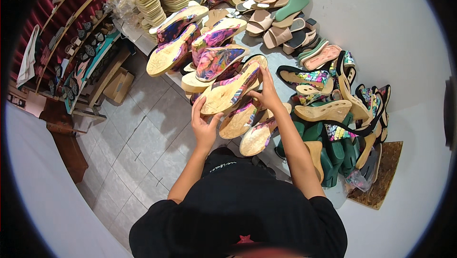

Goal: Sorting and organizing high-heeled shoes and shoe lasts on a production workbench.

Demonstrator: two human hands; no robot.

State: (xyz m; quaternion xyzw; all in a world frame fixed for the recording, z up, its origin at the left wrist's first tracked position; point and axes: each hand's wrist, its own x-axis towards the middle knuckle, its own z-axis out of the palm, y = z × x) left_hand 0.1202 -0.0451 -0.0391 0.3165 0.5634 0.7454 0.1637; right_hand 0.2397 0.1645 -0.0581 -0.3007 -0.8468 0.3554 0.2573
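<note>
Black-shirted, holding a floral wedge point(224, 93) with the left hand point(205, 127) at its near end and the right hand point(271, 96) at its far end, fingers point(196, 107) clasping its edges, amid similar wedges point(223, 62) by the surface point(270, 57), with green forms point(334, 155) at right and stacked soles point(150, 6) farther back.

black shirt point(228, 203) | 2 short black sleeves point(329, 220) | 1 red star point(244, 239) on chest | white lettering point(223, 166) near waist

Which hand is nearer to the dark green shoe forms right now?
Right. In the picture, the right hand is above and left of the dark green shoe forms, at the upper end of the held sandal; the left hand is farther left, at its lower end.
</note>
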